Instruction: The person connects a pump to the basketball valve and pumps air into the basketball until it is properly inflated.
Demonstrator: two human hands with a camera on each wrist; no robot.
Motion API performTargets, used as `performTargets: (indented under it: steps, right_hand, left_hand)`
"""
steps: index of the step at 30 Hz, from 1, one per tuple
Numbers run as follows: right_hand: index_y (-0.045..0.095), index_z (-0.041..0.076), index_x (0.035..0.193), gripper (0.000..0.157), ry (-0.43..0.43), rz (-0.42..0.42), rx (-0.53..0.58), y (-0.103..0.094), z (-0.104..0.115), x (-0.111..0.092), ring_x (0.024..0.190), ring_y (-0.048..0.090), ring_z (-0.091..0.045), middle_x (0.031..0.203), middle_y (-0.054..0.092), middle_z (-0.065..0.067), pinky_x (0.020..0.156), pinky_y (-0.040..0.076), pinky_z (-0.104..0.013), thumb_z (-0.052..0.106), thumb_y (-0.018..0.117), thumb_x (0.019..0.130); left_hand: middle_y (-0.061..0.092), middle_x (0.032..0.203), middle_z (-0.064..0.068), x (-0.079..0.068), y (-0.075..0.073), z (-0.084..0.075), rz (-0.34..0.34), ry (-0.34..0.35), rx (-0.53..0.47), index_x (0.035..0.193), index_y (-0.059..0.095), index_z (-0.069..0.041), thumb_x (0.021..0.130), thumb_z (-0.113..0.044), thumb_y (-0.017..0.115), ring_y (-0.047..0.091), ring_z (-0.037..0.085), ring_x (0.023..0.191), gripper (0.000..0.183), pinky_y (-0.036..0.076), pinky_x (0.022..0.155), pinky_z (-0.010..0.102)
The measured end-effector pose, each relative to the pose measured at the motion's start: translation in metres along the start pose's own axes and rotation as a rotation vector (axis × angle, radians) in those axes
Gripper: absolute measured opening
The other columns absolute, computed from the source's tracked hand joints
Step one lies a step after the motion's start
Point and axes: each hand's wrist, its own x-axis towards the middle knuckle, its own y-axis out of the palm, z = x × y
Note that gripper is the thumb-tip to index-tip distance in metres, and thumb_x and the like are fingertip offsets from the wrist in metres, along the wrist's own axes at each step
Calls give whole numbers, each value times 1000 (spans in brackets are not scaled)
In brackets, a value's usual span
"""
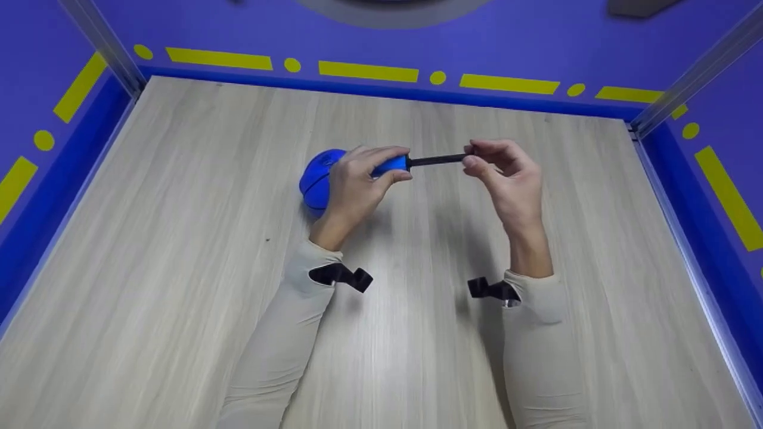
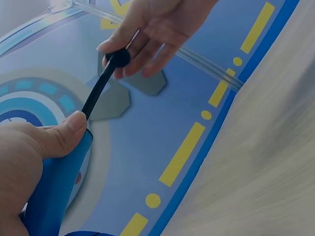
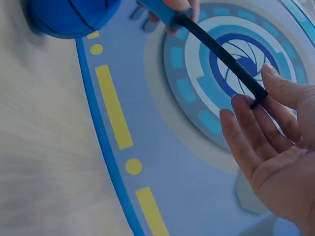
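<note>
My left hand (image 1: 360,176) grips a blue cylinder that looks like a hand pump (image 1: 391,165), held above the table with its thumb and fingers on opposite sides. Out of its right end runs a thin black hose (image 1: 437,159). The thumb and fingers of my right hand (image 1: 509,179) pinch the hose's far end. In the right wrist view, a small bent black tip (image 3: 255,102) shows beside the fingertips. A blue ball with dark seams (image 1: 316,185) is just left of my left hand, which partly covers it.
Under both hands is a light wood-grain table (image 1: 179,250). Blue panels with yellow dashes (image 1: 369,71) close off the back and both sides, with metal posts (image 1: 110,47) at the rear corners. Dark wrist mounts (image 1: 343,276) stick out from both sleeves.
</note>
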Motion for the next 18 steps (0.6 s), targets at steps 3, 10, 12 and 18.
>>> performTargets:
  steps: [3, 10, 12, 18]
  right_hand:
    - [71, -8, 119, 29, -3, 42, -21, 11, -2, -2, 94, 72, -26, 113, 74, -19, 85, 61, -33, 6, 81, 95]
    - [69, -11, 117, 25, 1, 109, -28, 42, -8, -7, 93, 71, -22, 112, 73, -21, 83, 61, -31, -4, 78, 95]
    - [69, -12, 117, 24, 8, 111, -14, 45, -10, -8, 92, 71, -23, 112, 73, -21, 83, 60, -31, -7, 77, 95]
    - [68, -11, 117, 25, 24, 91, -17, 44, -10, -9, 91, 71, -23, 113, 73, -19, 83, 61, -32, -7, 77, 94]
  left_hand:
    - [80, 114, 8, 0, 3, -3, -21, 22, 0, 118, 81, -5, 90, -28, 85, 73, 25, 104, 36, 57, 92, 35]
    - [80, 110, 8, -3, 10, -7, -42, 49, 15, 115, 82, -4, 88, -26, 87, 74, 26, 99, 35, 57, 89, 38]
    - [80, 110, 7, -3, 11, -7, -40, 48, 16, 115, 82, -5, 87, -25, 88, 74, 26, 99, 35, 57, 89, 39]
    - [80, 112, 7, -1, 13, -8, -21, 47, 10, 116, 82, -6, 86, -23, 89, 74, 25, 102, 35, 57, 91, 39]
